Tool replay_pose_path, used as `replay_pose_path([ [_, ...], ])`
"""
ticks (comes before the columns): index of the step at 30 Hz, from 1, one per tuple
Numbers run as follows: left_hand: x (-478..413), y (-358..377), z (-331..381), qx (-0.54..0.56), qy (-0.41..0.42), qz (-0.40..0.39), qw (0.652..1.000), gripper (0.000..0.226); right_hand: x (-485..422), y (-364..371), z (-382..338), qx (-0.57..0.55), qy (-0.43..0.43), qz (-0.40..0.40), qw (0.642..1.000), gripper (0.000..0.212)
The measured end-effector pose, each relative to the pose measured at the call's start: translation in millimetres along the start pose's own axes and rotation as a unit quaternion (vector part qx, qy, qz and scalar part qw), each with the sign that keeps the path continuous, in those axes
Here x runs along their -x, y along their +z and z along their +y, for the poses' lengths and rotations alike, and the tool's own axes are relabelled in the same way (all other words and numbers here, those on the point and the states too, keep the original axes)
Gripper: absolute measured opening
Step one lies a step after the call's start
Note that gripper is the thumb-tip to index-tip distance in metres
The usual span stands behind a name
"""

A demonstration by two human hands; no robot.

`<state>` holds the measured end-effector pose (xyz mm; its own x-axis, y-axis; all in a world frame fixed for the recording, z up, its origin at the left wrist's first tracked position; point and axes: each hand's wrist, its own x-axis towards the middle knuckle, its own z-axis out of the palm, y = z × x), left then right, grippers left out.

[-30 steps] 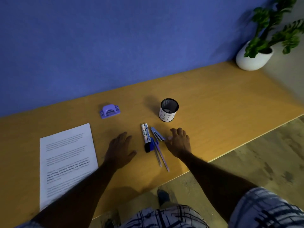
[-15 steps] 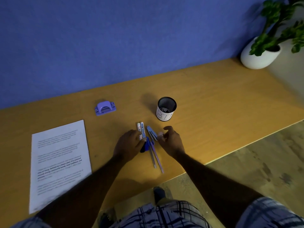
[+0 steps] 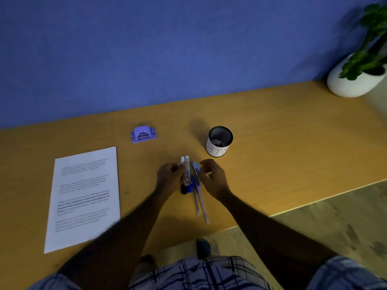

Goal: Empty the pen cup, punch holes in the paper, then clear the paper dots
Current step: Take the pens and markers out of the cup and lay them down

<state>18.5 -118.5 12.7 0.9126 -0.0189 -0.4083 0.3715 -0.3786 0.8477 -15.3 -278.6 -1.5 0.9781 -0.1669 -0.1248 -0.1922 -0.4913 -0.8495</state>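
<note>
Closed in tighter on the markers [image 3: 187, 163] since half a second ago, gripping them with left hand [image 3: 170, 176].
Can't tell right hand [image 3: 214, 180] grip, curled beside pens [image 3: 196, 206]; lying on desk [image 3: 272, 164] near pen cup [image 3: 219, 141], paper [image 3: 83, 197] off left.

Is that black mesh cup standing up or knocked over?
Upright. The pen cup stands on its base on the table, its round mouth facing up; no pens stick out.

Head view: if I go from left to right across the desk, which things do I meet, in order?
sheet of paper → hole punch → pens and markers → pen cup → potted plant
</note>
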Motion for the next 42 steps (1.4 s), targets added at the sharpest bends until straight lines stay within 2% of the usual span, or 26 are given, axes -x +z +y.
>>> replay_pose_path([
  [2,-5.9,-12.6,-7.1,-0.002,-0.009,0.010,1.000,0.037,-8.7,0.6,10.9,0.092,0.042,0.022,0.995,0.034],
  [5,-14.9,-27.0,-9.6,-0.003,-0.015,-0.003,1.000,0.034,-25.0,10.1,15.6,0.205,0.120,-0.032,0.971,0.047],
  [7,-17.5,-33.8,-6.9,-0.006,-0.010,-0.014,1.000,0.030,-30.8,18.1,12.4,0.258,0.120,-0.055,0.957,0.047],
  [14,-33.6,-51.8,-8.3,0.013,-0.014,-0.045,0.999,0.029,-39.2,25.4,1.1,0.306,0.118,-0.042,0.944,0.027],
  [18,-35.8,-55.0,-3.4,0.029,-0.014,-0.071,0.997,0.034,-35.5,22.3,-6.7,0.263,0.084,0.020,0.961,0.023],
  [23,-44.2,-46.0,7.5,0.033,0.002,-0.076,0.997,0.038,-47.5,24.2,-26.7,0.182,0.013,0.035,0.983,0.019],
  [26,-54.0,-40.9,14.9,0.028,0.001,-0.073,0.997,0.034,-66.8,24.6,-39.8,0.107,0.015,0.034,0.994,0.017],
  [30,-72.8,-34.9,31.9,0.068,-0.010,-0.063,0.996,0.014,-97.6,21.2,-52.4,-0.024,0.051,0.008,0.998,0.018],
  [32,-84.5,-32.1,38.4,0.094,-0.010,-0.069,0.993,0.016,-110.1,19.4,-55.6,-0.093,0.063,-0.010,0.994,0.026],
  [34,-97.2,-28.8,43.0,0.100,-0.005,-0.072,0.992,0.019,-122.3,19.0,-55.2,-0.139,0.069,-0.025,0.988,0.026],
  [39,-129.9,-21.8,59.0,0.132,0.008,-0.063,0.989,0.023,-158.9,23.3,-52.3,-0.139,0.115,-0.028,0.983,0.021],
  [42,-150.7,-21.7,66.9,0.129,0.018,-0.045,0.990,0.020,-184.7,21.5,-55.4,-0.071,0.100,-0.014,0.992,0.021],
])
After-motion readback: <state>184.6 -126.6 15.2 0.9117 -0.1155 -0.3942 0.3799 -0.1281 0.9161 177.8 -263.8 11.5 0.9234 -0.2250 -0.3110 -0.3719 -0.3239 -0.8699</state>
